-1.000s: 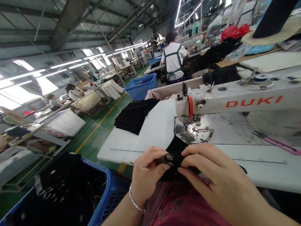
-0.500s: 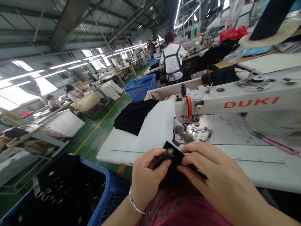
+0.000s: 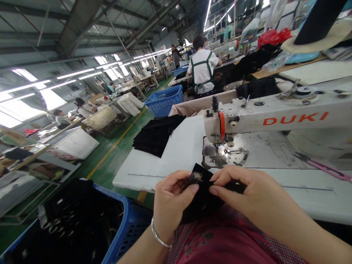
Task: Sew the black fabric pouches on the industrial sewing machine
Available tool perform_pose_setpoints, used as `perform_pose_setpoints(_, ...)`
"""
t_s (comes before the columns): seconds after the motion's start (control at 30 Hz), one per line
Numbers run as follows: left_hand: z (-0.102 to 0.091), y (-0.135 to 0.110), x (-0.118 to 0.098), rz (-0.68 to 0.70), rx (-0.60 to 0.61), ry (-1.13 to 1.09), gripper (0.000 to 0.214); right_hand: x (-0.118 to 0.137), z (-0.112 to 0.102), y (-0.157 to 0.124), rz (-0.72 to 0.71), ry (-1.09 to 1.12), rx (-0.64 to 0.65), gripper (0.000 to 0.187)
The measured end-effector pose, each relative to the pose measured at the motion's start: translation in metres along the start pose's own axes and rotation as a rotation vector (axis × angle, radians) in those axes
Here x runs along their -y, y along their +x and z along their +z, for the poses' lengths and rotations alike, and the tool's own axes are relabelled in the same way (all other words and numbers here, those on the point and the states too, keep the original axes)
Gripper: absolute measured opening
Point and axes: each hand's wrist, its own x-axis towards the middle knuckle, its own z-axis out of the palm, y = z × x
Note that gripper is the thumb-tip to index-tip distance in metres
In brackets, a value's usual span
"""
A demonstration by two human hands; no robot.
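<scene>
Between my two hands is a black fabric piece (image 3: 205, 201), held over my lap at the front edge of the sewing table. My left hand (image 3: 173, 198), with a silver bangle at the wrist, is closed on its left side, thumb on top. A small shiny patch shows on the folded cloth near that thumb; what it is I cannot make out. My right hand (image 3: 242, 187) pinches the right side of the cloth between thumb and fingers. Just beyond the hands stands the sewing machine (image 3: 220, 146), its needle area apart from the cloth.
A stack of black fabric pieces (image 3: 156, 134) lies on the white table (image 3: 181, 154). Pink-handled snips (image 3: 324, 167) rest at right. At lower left, a blue basket (image 3: 126, 216) holds black pieces. Ahead sit another blue basket (image 3: 165, 101) and a person in a white shirt (image 3: 202, 68).
My right hand's fingers have drawn in to a pinch on the cloth's edge. The folded part by my left thumb has turned flatter, showing more of the shiny patch.
</scene>
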Motion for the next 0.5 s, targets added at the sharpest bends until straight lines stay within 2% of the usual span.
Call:
perform_pose_setpoints(0.17,0.002,0.002,0.004,-0.006,-0.038,0.028,0.017,-0.005,0.004,0.005,0.024,-0.012,0.030,0.009)
perform_pose_setpoints(0.27,-0.003,0.008,-0.013,-0.037,-0.015,0.080,0.021,0.002,0.006,0.004,-0.040,-0.075,0.074,0.010)
perform_pose_setpoints(0.33,-0.010,0.017,-0.034,-0.084,0.087,0.123,0.029,0.010,0.006,0.000,-0.174,-0.097,0.141,0.010)
perform_pose_setpoints(0.4,-0.018,0.030,-0.054,-0.164,0.265,0.178,0.038,0.014,0.007,-0.004,-0.312,-0.056,0.221,0.012)
perform_pose_setpoints(0.47,-0.024,0.048,-0.058,-0.247,0.456,0.250,0.041,0.005,0.010,-0.007,-0.377,0.021,0.290,0.020)
perform_pose_setpoints(0.5,-0.026,0.057,-0.052,-0.271,0.533,0.299,0.041,-0.006,0.014,-0.006,-0.383,0.041,0.317,0.026)
